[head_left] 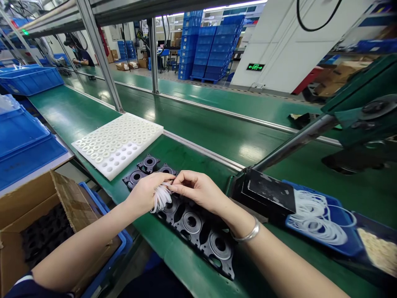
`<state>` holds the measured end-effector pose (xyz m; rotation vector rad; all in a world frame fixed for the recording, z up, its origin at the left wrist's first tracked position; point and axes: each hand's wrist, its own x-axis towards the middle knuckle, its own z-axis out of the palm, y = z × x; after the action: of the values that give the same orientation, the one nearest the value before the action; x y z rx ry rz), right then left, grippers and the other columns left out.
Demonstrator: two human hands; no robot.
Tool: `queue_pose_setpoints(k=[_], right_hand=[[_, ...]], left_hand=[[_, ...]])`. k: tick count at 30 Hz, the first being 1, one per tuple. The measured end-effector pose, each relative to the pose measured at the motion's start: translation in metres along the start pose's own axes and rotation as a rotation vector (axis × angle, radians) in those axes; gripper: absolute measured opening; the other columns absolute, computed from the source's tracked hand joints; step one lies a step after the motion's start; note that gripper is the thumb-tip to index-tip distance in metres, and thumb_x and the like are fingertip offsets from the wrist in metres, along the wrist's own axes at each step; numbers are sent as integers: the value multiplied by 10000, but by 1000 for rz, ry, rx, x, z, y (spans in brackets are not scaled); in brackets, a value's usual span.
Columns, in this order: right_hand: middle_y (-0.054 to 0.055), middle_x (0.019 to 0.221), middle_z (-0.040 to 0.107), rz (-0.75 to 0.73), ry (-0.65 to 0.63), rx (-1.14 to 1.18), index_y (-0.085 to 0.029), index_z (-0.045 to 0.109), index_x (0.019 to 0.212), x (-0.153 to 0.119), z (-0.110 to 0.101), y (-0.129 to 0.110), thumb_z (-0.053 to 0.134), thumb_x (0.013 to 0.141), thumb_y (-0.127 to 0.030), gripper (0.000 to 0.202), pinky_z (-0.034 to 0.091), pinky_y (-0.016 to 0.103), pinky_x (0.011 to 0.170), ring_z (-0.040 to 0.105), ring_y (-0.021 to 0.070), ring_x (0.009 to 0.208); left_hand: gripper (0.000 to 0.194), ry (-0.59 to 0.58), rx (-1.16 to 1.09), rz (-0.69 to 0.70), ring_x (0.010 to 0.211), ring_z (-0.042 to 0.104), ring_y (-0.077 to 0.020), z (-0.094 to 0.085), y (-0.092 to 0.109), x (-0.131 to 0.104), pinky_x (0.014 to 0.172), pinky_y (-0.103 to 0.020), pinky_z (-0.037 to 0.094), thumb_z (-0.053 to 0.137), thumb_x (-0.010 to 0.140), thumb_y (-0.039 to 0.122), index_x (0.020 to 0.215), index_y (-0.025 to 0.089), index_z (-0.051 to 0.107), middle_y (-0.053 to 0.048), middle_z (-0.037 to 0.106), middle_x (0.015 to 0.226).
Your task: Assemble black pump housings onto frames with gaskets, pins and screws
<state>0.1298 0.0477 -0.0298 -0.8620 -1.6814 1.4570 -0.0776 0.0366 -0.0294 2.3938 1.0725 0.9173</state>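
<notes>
A bunch of thin white rings (161,199) hangs from my left hand (145,188), whose fingers are closed round it. My right hand (198,192) meets the left at the fingertips, thumb and forefinger pinched at the top of the bunch; a ring appears to be between them, partly hidden. Below both hands, black plastic housings (191,221) with round ringed centres lie in rows on the green work surface (149,240). Some of the housings are covered by my hands.
A white foam tray (119,165) of small white washers lies at the left. Blue bins hold more white rings (319,219) and small pale parts (378,248) at the right, beside a black box (268,192). A cardboard box (62,198) with black parts stands lower left. A metal post (101,58) rises behind.
</notes>
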Motion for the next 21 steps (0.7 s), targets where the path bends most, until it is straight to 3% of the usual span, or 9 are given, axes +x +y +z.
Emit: queue_pose_setpoints(k=[4, 8, 14, 18, 21], right_hand=[[-10, 742, 641, 89, -35, 147, -159, 649, 776, -4, -6, 0, 820, 757, -505, 386, 417, 258, 668, 528, 113, 682], [-35, 693, 571, 129, -51, 129, -147, 641, 770, -7, -8, 3, 821, 746, -525, 420, 351, 244, 611, 444, 91, 635], [-41, 676, 549, 137, -91, 158, -157, 615, 752, -9, -9, 1, 824, 726, -551, 447, 339, 244, 594, 432, 90, 620], [-36, 650, 544, 138, 8, 123, -165, 610, 739, -9, -15, -1, 791, 729, -600, 471, 356, 250, 580, 449, 103, 608], [-18, 668, 578, 123, 155, -89, -173, 606, 737, -7, -22, 5, 702, 820, -550, 398, 378, 258, 585, 482, 118, 610]], left_hand=[[292, -8, 53, 80, 994, 715, -206, 1, -6, -4, 893, -328, 576, 538, 990, 221, 1259, 165, 636, -94, 750, 1102], [366, -21, 111, 117, 988, 718, -211, 2, -10, -7, 885, -346, 592, 518, 991, 204, 1348, 186, 599, -99, 750, 1104], [448, -7, 146, 175, 1014, 706, -205, 4, -12, -9, 885, -333, 592, 517, 993, 182, 1441, 207, 525, -100, 737, 1149], [489, 1, 106, 208, 973, 709, -188, 2, -12, -10, 848, -317, 593, 471, 1006, 141, 1486, 234, 472, -77, 751, 1088], [472, 64, 20, 172, 1005, 706, -189, -2, -12, -9, 897, -337, 581, 500, 998, 128, 1455, 244, 516, -65, 761, 1074]])
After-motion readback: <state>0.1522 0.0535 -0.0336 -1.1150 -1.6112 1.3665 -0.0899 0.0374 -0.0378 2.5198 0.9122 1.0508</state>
